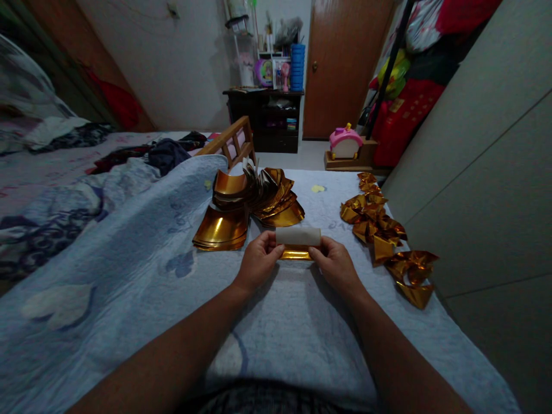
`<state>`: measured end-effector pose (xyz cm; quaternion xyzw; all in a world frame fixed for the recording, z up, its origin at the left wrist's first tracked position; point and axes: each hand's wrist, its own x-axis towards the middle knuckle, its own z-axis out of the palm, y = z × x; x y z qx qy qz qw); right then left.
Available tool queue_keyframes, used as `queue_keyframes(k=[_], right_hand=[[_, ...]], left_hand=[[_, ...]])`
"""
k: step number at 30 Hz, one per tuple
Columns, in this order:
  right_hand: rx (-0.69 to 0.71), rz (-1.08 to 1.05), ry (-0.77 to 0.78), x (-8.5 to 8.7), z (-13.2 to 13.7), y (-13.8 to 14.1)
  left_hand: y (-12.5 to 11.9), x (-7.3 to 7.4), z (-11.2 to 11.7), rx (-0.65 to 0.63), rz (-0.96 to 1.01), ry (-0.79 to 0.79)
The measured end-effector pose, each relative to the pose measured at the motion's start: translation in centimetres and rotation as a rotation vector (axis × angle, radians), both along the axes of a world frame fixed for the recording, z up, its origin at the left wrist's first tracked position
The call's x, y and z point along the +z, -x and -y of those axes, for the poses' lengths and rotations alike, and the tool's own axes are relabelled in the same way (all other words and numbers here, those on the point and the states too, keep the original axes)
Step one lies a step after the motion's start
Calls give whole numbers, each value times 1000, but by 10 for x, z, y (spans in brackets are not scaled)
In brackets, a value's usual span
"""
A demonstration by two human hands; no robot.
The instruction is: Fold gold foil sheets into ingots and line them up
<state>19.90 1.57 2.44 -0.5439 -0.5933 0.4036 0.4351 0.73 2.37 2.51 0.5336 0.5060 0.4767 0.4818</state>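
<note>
Between my two hands is a sheet of gold foil paper (297,237), its pale back curled upward and a shiny gold strip showing along the lower edge. My left hand (261,259) pinches its left end, thumb on the gold strip. At the right end, my right hand (336,261) grips it the same way. Just beyond my left hand lies a fanned pile of gold foil sheets (222,227), some curled with pale backs showing. Off to the right, several folded gold foil pieces (375,221) lie in a row along the bed's edge.
A light blue quilt (181,322) covers the bed under everything. A wooden rail (237,138) stands behind the sheets. Along the right side runs a pale cabinet (487,201). Farther back are a dark shelf (241,112), a pink toy (345,144) and a door (345,69).
</note>
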Motion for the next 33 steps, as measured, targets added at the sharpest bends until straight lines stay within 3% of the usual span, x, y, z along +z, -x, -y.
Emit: queue_keyframes(k=[9, 16, 24, 28, 33], right_hand=[[-90, 191, 7, 3, 2, 4], [-103, 444, 9, 3, 2, 7], [-124, 734, 7, 0, 1, 14], [-123, 799, -4, 2, 3, 16], [-171, 792, -5, -2, 2, 15]], left_hand=[[0, -7, 0, 28, -201, -53], [-2, 1, 4, -40, -504, -168], [-5, -4, 1, -104, -875, -281], [-7, -4, 3, -65, -1016, -270], [-7, -7, 4, 51, -1040, -316]])
